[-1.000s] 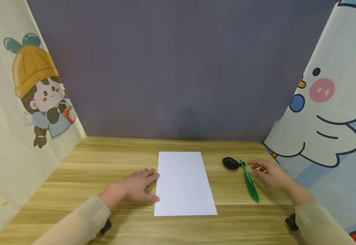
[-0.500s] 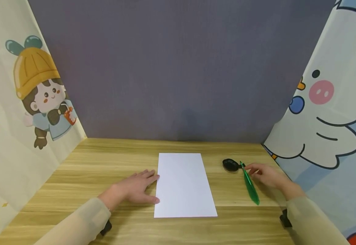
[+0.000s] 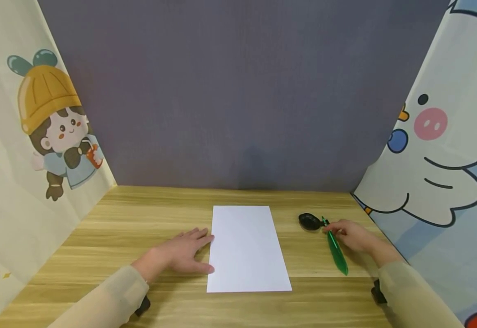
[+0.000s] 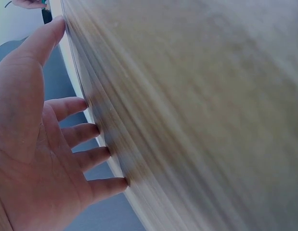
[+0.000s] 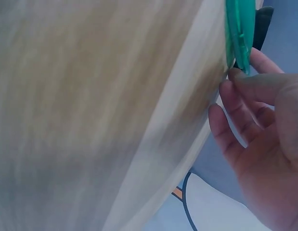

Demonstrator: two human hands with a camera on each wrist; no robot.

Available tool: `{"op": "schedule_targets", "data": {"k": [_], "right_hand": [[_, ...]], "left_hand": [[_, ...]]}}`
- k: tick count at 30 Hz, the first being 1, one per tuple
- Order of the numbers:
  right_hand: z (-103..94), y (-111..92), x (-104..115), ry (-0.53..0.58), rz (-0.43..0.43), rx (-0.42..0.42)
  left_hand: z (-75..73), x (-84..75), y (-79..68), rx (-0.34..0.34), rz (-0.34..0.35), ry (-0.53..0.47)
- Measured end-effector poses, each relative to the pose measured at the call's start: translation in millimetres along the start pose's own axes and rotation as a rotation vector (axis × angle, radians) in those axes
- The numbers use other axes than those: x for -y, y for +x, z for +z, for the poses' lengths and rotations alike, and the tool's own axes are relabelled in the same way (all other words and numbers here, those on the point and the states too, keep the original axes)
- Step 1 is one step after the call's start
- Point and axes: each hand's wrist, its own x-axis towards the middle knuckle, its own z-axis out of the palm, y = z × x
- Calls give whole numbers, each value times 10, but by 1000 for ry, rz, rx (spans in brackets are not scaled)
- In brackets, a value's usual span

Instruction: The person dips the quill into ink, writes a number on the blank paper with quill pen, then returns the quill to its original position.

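Note:
My left hand [image 3: 187,250] lies with fingers spread at the left edge of a white sheet of paper [image 3: 248,248]. Its index finger and thumb tips touch the sheet; the left wrist view shows the straight fingers [image 4: 74,134] against the tabletop. At the right, my right hand [image 3: 355,234] pinches a green feather-shaped pen [image 3: 336,253] near its thin end. In the right wrist view the thumb and index finger meet around the end of the green pen [image 5: 240,33]. The far end of the pen lies by a black oval thing with a short neck [image 3: 310,222].
The wooden tabletop [image 3: 148,218] ends at a grey panel [image 3: 230,100] at the back. Cartoon-printed cloths [image 3: 0,159] hang at both sides. A black wrist device [image 3: 378,292] sits under the right sleeve.
My right hand has moved left, from beside the green pen onto its thin part, and its fingers have closed there. The left hand and the paper stay put.

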Motion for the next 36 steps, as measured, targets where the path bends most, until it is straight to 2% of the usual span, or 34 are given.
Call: {"op": "schedule_targets", "data": {"k": [11,20,24,28,36], "right_hand": [[12,-7,32,-19,31,4],[-50,-100,64,-184,-41,-87],[-53,-133,56,-221,-75,-146],[-59,-160,80,-196,-60,-197],[-95,-200,204,-44,16,-255]], "left_hand": [[2,-12,-23,-5,3,11],[1,-2,-22,-7,6,5],[7,6,-12,1,-1,2],[20,19,0,1,-3,6],[26,20,10,-13,5,18]]}}
